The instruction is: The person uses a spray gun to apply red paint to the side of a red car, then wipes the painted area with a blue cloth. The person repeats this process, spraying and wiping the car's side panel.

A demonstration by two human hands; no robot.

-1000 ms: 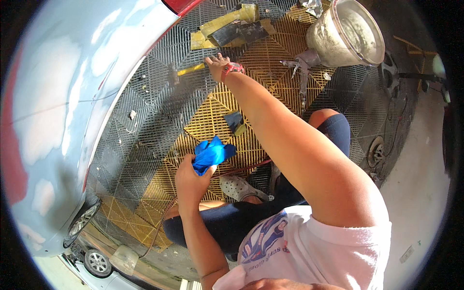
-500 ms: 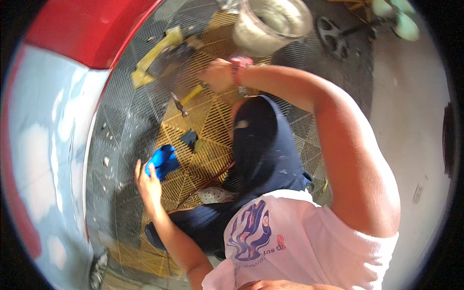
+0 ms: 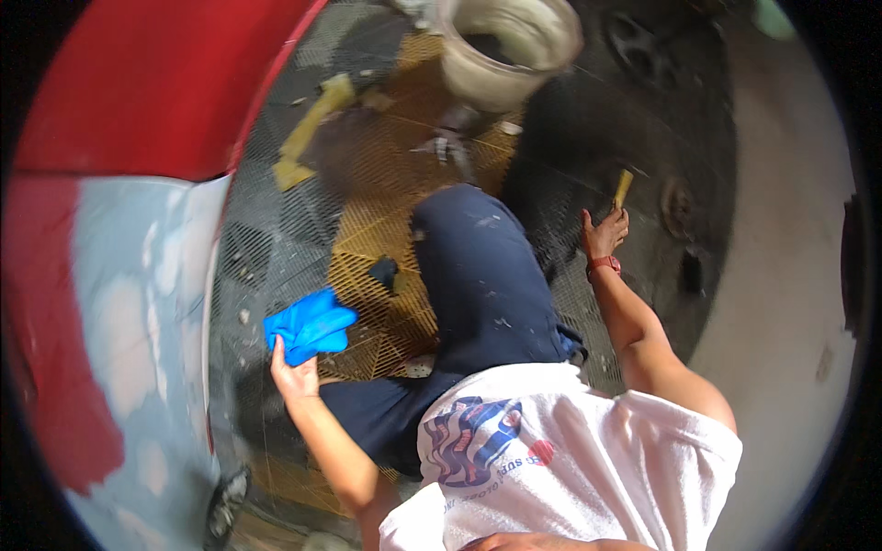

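Observation:
At the left, my left hand (image 3: 296,376) is closed on the edge of a limp blue glove (image 3: 308,326), pinched between thumb and fingers. The glove's rounded lobes hang out to the right, above the grated floor. Farther off on the right, my right hand (image 3: 604,237), with a red watch (image 3: 604,264) at its wrist, is at a hammer. Its yellow handle (image 3: 624,188) sticks out from the fingers, while the thumb stands apart. The hammer's head does not show against the dark floor. A small dark piece (image 3: 383,270) lies between the glove and my bent knee.
A red and grey car body panel (image 3: 129,119) curves along the left. A whitish bucket (image 3: 501,78) stands at the far middle. Near it lie a yellow strip (image 3: 312,129) and a blurred greyish object (image 3: 447,145). A pale wall (image 3: 781,230) bounds the right side.
My right hand has swung from the far middle out to the right with the hammer. The blue glove, raised slightly by my left hand, is spread more to view.

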